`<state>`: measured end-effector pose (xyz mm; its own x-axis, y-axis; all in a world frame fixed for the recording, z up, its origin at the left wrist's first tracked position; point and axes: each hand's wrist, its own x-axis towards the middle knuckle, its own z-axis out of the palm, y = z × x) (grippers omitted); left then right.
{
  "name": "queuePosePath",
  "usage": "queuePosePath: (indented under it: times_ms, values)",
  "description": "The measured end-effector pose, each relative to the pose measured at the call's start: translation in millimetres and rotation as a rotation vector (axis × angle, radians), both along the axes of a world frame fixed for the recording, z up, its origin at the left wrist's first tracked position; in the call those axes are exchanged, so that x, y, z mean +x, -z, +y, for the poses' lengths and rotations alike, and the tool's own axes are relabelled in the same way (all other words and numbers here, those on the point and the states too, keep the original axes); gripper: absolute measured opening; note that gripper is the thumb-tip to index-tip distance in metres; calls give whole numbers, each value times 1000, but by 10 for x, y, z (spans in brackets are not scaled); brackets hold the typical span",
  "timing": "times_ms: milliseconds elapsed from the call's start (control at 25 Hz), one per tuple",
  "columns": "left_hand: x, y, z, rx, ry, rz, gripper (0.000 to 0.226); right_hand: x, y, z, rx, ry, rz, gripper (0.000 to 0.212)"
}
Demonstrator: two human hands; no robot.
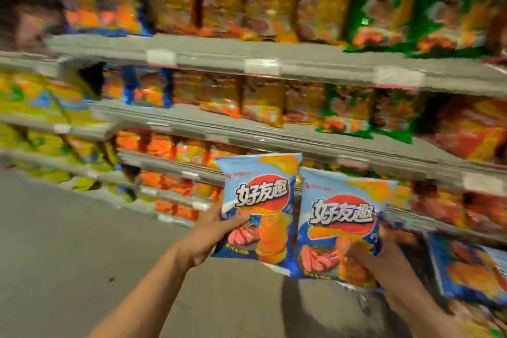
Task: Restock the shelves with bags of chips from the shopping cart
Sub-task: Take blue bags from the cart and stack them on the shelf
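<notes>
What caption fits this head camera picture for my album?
Left hand and right hand each hold a blue chip bag before stocked shelves.

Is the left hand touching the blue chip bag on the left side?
Touching. In the head view, the left hand grips the lower left edge of the left blue bag, with its thumb lying across the bag's front.

Store aisle, heavily motion-blurred. Grey metal shelving tiers (pixel 247 56) run diagonally above and beyond the grip, white price tags (pixel 161 57) on their edges. Plain grey floor (pixel 68 241) left of and below the grip. Dim overall light.
</notes>
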<state>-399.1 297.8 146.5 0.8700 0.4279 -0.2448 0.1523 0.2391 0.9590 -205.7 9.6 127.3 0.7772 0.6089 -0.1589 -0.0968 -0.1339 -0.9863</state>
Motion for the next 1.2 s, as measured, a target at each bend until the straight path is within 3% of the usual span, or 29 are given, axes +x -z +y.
queuePosePath:
  times_ms: [120, 280, 480, 640, 840, 960, 1200]
  values:
    - [-867, -44, 557, -8, -180, -13, 49, -438, -68, 913, 37, -194, -71, 48]
    - [-1819, -86, 1072, 47, -428, -38, 53, -1055, -199, 1952, 52, -456, -9, 62]
    - [-2482, -66, 1607, 148, -635, -70, 38, -1521, -218, 2975, 50, -622, 81, 77]
    - [-2735, 70, 2155, 95, -718, -47, 40, -1731, -129, 3687, -10, -723, 165, 84]
    - [-2762, 192, 3164, -20, -696, 21, 36, -1724, 7, 4691, -47, -671, 207, 68]
    - [-2613, 114, 3834, 4, -646, 61, 36, -1655, 31, 5250, 4, -615, 154, 51]
    - [-1911, -52, 4937, 53, -562, 22, 42, -1147, -119, 6047, 64, -444, 34, 42]
